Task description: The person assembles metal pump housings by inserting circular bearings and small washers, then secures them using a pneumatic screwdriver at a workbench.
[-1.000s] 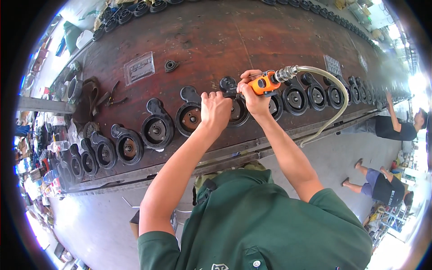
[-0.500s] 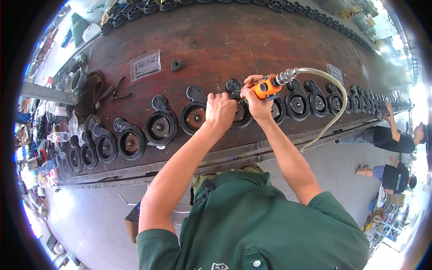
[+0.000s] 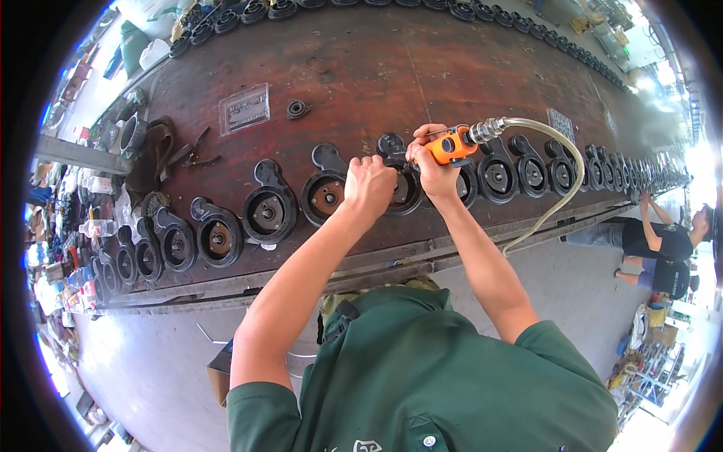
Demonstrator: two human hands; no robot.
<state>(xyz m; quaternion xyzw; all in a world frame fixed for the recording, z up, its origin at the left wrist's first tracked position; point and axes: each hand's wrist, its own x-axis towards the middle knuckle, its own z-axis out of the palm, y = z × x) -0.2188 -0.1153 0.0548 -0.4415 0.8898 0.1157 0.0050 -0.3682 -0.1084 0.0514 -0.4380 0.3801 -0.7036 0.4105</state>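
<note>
Orange pneumatic tool (image 3: 452, 145), pale hose (image 3: 582, 172) arching right, centre of frame, gripped in right hand (image 3: 434, 172) beside a round black lobed housing (image 3: 405, 190). Tool sits slightly further right than half a second ago. Left hand (image 3: 370, 185) curled at housing's left, its grip unclear; tool's working end hidden.

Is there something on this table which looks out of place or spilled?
One small dark part looks out of place: it lies alone on the reddish-brown tabletop, beyond the near row of black housings, just right of a clear rectangular piece. I see no obvious spill.
</note>
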